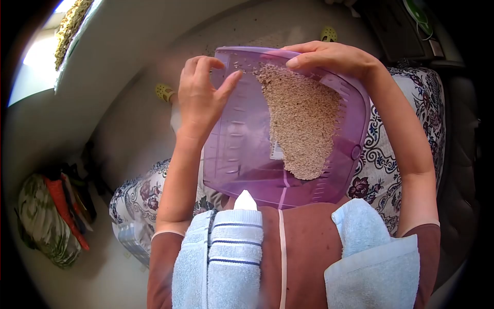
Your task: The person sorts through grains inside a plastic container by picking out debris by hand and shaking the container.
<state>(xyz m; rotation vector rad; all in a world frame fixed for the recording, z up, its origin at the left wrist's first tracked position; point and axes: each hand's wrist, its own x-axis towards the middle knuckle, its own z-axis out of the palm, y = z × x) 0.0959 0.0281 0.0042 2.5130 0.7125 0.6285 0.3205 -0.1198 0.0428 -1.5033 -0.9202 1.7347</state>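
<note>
A translucent purple plastic basin [218, 149] rests on my lap, tilted, its near rim by my belly. Small beige grains [303, 118] lie in a heap over its middle and right side, with darker loose bits scattered near the far left corner. My right hand [327, 55] grips the far rim, thumb on the inner side and fingers partly hidden behind it. Over the far left corner is my left hand [203, 95], thumb and bent fingers apart, with nothing visible between them. A pale label with a barcode [277, 151] shows beside the grains.
Light blue towels [234, 257] hang over my front. Patterned floral fabric [383, 154] lies under and beside the basin. Yellow clogs [164, 92] are on the floor, bags [49, 221] stand at the left, and a dark piece of furniture [391, 31] is at the far right.
</note>
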